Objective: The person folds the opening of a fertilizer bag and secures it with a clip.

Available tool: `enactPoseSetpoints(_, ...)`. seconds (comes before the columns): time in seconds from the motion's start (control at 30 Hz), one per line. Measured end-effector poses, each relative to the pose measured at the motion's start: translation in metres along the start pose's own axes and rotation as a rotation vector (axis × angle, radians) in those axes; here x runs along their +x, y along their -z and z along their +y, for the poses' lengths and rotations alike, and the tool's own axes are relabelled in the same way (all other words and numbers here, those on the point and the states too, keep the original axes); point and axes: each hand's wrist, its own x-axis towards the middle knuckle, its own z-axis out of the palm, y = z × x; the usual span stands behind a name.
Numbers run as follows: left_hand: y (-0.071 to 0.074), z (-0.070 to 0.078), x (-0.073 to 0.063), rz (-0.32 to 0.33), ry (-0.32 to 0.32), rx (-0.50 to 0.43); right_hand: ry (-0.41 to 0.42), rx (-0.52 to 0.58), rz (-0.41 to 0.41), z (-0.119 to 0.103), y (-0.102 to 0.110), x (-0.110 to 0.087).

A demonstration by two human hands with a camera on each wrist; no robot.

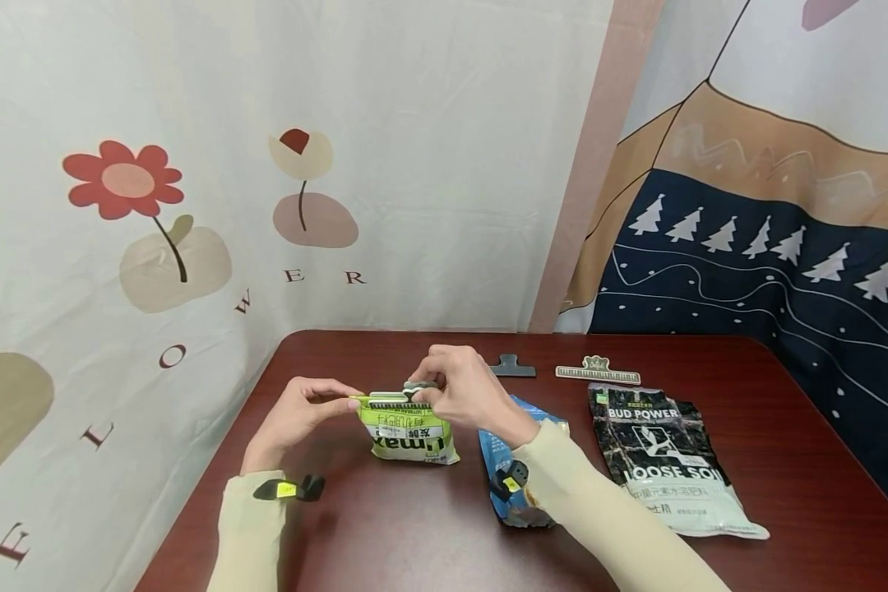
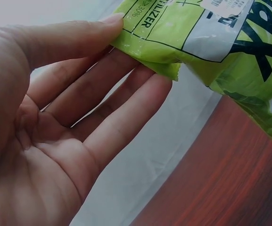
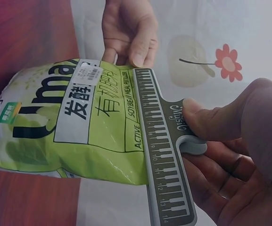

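Note:
A green and white fertilizer bag (image 1: 412,440) is held upright over the left part of the table, its printed front toward the head camera. My left hand (image 1: 296,421) pinches one top corner of it between thumb and fingers, as the left wrist view shows with the bag's edge (image 2: 147,52). My right hand (image 1: 464,386) grips the handle of a long sealing clip (image 3: 166,155) printed with piano keys. The clip's bar lies along the bag's top edge, and one end sticks out past the bag. Whether its bite is closed cannot be seen.
A blue bag (image 1: 494,450) lies under the right forearm, partly hidden. To its right is a black and white soil bag (image 1: 662,469). A dark clip (image 1: 514,368) and a cream clip (image 1: 598,373) lie near the back edge of the red-brown table (image 1: 355,534), before a curtain.

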Motion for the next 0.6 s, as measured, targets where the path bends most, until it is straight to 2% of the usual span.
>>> enactPoseSetpoints(0.17,0.001,0.0,-0.001,-0.011,0.022,-0.049,-0.013,0.005,-0.005,-0.002,-0.005,0.001)
enactPoseSetpoints(0.4,0.001,-0.002,-0.001,0.018,0.081,-0.127,-0.027,0.001,-0.015,-0.005,-0.012,0.001)
enactPoseSetpoints(0.6,0.001,-0.003,0.0,0.017,0.083,-0.145,-0.035,-0.019,-0.019,-0.007,-0.016,0.002)
